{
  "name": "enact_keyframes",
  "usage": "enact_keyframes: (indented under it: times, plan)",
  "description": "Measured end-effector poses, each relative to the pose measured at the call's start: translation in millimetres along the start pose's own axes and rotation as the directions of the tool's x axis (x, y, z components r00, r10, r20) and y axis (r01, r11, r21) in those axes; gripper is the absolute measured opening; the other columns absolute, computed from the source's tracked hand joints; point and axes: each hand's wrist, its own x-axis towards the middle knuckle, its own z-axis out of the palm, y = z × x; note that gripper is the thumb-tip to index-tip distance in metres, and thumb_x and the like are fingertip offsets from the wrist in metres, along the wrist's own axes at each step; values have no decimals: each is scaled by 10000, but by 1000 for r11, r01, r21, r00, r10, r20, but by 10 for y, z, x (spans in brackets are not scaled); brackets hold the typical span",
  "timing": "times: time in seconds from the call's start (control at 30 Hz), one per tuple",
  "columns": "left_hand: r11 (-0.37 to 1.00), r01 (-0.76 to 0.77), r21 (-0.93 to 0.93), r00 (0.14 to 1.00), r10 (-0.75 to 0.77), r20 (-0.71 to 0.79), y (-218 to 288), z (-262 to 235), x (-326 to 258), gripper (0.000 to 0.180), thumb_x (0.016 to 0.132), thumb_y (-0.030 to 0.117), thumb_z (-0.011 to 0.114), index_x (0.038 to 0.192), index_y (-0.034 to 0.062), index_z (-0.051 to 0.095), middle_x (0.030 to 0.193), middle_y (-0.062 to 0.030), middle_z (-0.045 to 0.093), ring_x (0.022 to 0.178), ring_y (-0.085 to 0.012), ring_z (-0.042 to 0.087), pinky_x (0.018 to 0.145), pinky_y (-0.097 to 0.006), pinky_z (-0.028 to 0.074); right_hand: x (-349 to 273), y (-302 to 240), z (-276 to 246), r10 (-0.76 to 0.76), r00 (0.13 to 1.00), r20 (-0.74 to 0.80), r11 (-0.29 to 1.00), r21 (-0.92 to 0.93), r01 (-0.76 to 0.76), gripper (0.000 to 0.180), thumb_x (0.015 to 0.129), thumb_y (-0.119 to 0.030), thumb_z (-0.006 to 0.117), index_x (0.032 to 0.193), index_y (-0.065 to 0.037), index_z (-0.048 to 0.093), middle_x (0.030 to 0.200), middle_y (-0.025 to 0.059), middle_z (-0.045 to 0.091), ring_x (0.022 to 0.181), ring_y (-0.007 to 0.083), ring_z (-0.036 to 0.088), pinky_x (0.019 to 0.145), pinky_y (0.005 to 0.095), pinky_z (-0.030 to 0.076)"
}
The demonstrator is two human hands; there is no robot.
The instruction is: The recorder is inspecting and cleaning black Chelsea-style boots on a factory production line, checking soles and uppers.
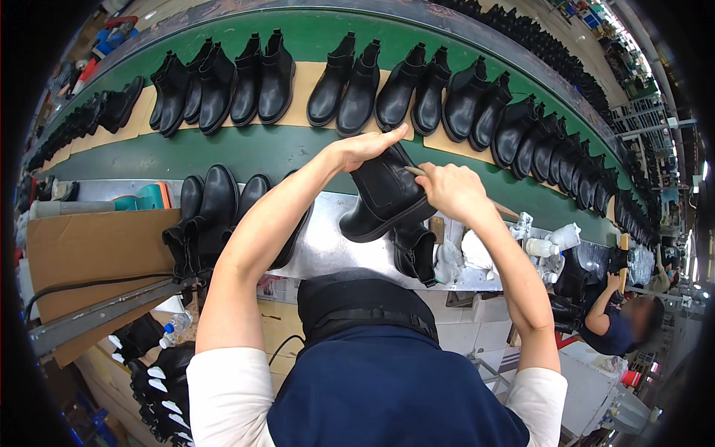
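A black ankle boot [389,190] is held tilted above the metal bench, its elastic side panel facing up. My left hand [369,147] grips it at the upper end; some of the fingers are hidden behind the boot. In my right hand [456,190], closed at the boot's right side, is a slim stick-like tool [415,170] whose light tip touches or nearly touches the boot's edge. What kind of tool it is cannot be made out. Just below the held boot, another black boot [414,253] lies on the bench.
Pairs of black boots [275,78] line the green conveyor [290,153] on cardboard sheets. Several boots [217,197] stand left on the metal bench [328,253], beside a cardboard box [97,261]. Plastic bottles [540,246] and white cloths [477,249] lie right; a co-worker [614,324] sits beyond.
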Motion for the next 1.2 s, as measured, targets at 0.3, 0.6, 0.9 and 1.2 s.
enact_keyframes:
  times: [0.3,0.6,0.9,1.2]
  plan:
    - [1000,1,30,1000,0,-14,-120,-35,119,764,880,631,407,1164,-67,532,1133,-191,595,1046,-223,582,913,-350,465,-125,-8,131,-64,995,-75,996,49,68,447,959,-327,390,1161,43,538,693,224,626,693,386,629,656,453,497]
    - [999,10,49,1000,-11,19,-30,18,38,772,880,637,399,1195,-59,512,1197,-195,560,1095,-223,553,948,-342,437,-100,20,39,-24,999,-21,999,-21,24,391,950,-314,412,1158,-25,575,739,203,646,726,367,640,672,436,505]
    - [998,53,29,998,-53,-26,44,23,-110,810,884,623,411,1348,-39,368,1387,-171,387,1255,-209,404,1046,-335,327,-228,263,163,-93,996,8,919,385,83,449,969,-339,361,1229,-10,522,902,241,634,901,416,589,831,452,452]
    - [992,16,122,999,-22,45,-129,-39,-75,775,876,633,421,1251,-41,495,1192,-142,574,1095,-206,543,974,-316,399,-299,434,303,115,991,-63,873,482,-70,363,956,-323,387,1111,-40,553,883,271,620,908,409,592,778,472,458]
